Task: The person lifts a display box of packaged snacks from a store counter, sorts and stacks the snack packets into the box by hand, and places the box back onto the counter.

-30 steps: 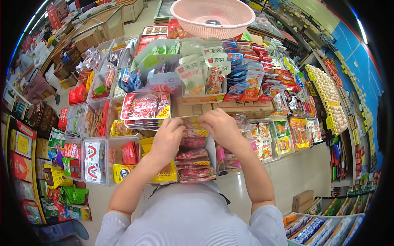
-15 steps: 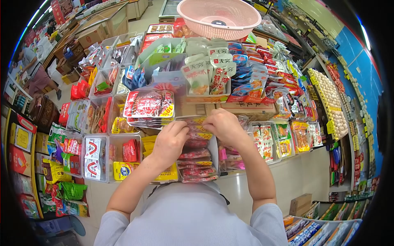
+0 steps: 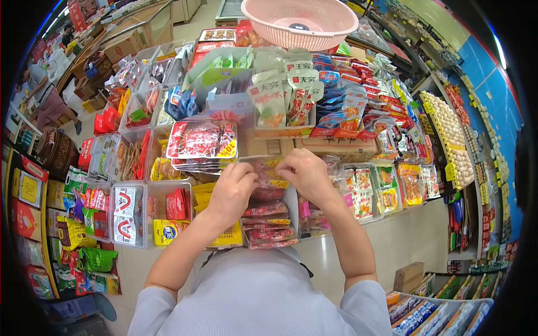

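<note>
A white-walled bin (image 3: 295, 211) in front of me holds a row of red snack packets (image 3: 269, 221) in clear wrap with yellow labels. Over its left side, my left hand (image 3: 231, 190) has its fingers curled and closed on the edge of a packet near the back. Opposite it, my right hand (image 3: 307, 175) pinches the right edge of the same upright packet (image 3: 266, 167). My fingers partly hide the packet's edges. Just behind my left hand lies a stack of flat red meat packs (image 3: 203, 141) marked 10.
Clear bins of snacks (image 3: 130, 215) stand on the left, more packets (image 3: 358, 193) on the right. White pouches (image 3: 286, 92) and a pink basket (image 3: 300, 25) are at the back. Egg trays (image 3: 448, 137) line the right; a person (image 3: 42, 92) is far left.
Both hands stay at the bin in almost the same pose. The right fingers have shifted very slightly left along the packet's edge, and the view has moved a little.
</note>
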Action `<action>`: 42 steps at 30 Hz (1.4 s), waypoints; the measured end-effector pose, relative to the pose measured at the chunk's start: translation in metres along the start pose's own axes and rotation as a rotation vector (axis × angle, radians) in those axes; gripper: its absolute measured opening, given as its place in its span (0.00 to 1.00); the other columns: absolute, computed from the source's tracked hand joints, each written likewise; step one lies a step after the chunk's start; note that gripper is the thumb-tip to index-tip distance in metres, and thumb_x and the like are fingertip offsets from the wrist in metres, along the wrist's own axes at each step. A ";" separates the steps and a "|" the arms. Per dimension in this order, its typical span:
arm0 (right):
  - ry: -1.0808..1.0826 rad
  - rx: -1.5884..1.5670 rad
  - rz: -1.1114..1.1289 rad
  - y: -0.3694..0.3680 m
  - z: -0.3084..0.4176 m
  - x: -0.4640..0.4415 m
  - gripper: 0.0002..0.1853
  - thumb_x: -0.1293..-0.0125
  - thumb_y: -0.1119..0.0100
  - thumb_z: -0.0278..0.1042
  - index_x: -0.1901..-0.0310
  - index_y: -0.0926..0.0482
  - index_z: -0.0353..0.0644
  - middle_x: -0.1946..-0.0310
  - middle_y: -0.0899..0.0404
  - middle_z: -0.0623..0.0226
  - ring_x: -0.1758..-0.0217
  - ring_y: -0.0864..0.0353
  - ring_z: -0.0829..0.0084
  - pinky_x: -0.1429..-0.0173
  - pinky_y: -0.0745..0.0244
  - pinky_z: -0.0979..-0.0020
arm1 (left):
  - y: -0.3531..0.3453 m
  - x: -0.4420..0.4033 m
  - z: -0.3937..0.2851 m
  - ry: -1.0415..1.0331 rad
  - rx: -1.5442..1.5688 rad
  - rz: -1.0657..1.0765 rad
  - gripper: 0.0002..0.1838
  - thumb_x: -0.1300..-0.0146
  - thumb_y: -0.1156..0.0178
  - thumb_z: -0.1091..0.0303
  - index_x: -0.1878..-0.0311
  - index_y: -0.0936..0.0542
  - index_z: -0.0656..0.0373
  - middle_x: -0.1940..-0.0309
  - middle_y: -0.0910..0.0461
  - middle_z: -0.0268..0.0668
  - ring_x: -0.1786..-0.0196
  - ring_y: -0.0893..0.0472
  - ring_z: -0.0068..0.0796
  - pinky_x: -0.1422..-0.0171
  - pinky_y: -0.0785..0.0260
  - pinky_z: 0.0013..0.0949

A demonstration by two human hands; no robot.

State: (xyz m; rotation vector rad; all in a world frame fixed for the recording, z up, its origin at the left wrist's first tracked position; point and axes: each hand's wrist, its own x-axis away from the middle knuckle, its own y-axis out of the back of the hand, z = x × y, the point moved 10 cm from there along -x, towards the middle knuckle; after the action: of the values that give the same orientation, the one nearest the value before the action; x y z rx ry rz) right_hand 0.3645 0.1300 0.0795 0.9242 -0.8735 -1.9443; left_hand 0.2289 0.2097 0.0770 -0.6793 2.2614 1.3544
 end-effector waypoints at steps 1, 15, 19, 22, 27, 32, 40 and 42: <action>-0.010 0.010 -0.012 0.000 0.000 0.001 0.05 0.39 0.28 0.34 0.64 0.11 0.44 0.66 0.16 0.65 0.56 0.17 0.59 0.51 0.22 0.59 | -0.001 0.000 0.001 -0.001 -0.007 -0.001 0.12 0.46 0.28 0.80 0.58 0.17 0.66 0.57 0.21 0.43 0.53 0.21 0.46 0.45 0.27 0.42; 0.152 -0.099 0.409 -0.019 0.063 0.065 0.26 0.33 0.31 0.47 0.40 0.19 0.37 0.50 0.14 0.54 0.45 0.15 0.52 0.43 0.18 0.55 | -0.005 -0.004 0.008 0.006 0.018 -0.037 0.11 0.46 0.29 0.80 0.59 0.17 0.65 0.56 0.21 0.43 0.52 0.22 0.47 0.47 0.27 0.43; 0.063 -0.097 0.511 -0.033 0.052 0.060 0.27 0.30 0.34 0.50 0.40 0.20 0.36 0.48 0.15 0.54 0.44 0.16 0.52 0.42 0.19 0.54 | -0.004 -0.002 0.009 0.001 0.028 -0.020 0.12 0.45 0.29 0.79 0.58 0.17 0.65 0.55 0.21 0.43 0.52 0.21 0.47 0.46 0.27 0.43; 0.131 -0.135 0.467 -0.026 0.060 0.057 0.25 0.30 0.34 0.47 0.40 0.20 0.36 0.48 0.15 0.54 0.44 0.16 0.53 0.43 0.19 0.54 | -0.003 -0.002 0.010 0.009 0.029 -0.009 0.12 0.45 0.29 0.79 0.58 0.17 0.66 0.55 0.21 0.43 0.51 0.21 0.47 0.45 0.26 0.43; 0.195 -0.048 0.439 -0.034 0.059 0.063 0.22 0.31 0.34 0.41 0.40 0.21 0.37 0.48 0.15 0.56 0.45 0.16 0.55 0.45 0.19 0.55 | -0.005 -0.002 0.011 0.013 0.041 -0.002 0.12 0.45 0.28 0.79 0.57 0.16 0.66 0.55 0.21 0.43 0.50 0.21 0.47 0.45 0.26 0.43; 0.255 -0.002 0.436 -0.027 0.077 0.064 0.22 0.33 0.35 0.33 0.39 0.22 0.36 0.50 0.16 0.57 0.48 0.15 0.57 0.45 0.18 0.58 | -0.003 -0.001 0.014 0.025 0.076 0.007 0.12 0.45 0.28 0.78 0.57 0.16 0.66 0.54 0.21 0.43 0.50 0.21 0.47 0.45 0.26 0.43; 0.378 0.114 0.357 -0.030 0.088 0.063 0.22 0.39 0.35 0.28 0.43 0.22 0.36 0.54 0.17 0.61 0.52 0.15 0.59 0.48 0.18 0.59 | -0.002 -0.001 0.011 0.006 0.071 0.041 0.11 0.44 0.28 0.77 0.58 0.16 0.65 0.55 0.21 0.42 0.51 0.21 0.46 0.46 0.25 0.43; 0.423 0.143 0.365 -0.036 0.091 0.063 0.18 0.40 0.36 0.27 0.47 0.22 0.36 0.57 0.18 0.62 0.53 0.15 0.60 0.49 0.17 0.59 | -0.002 -0.001 0.010 0.003 0.064 0.043 0.11 0.44 0.28 0.76 0.58 0.16 0.65 0.55 0.21 0.42 0.51 0.21 0.46 0.46 0.25 0.43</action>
State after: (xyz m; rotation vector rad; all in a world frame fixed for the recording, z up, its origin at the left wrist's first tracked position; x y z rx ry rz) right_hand 0.2490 0.1141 0.0770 1.1190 -0.8645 -1.3260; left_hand 0.2324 0.2181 0.0717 -0.6151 2.3236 1.2954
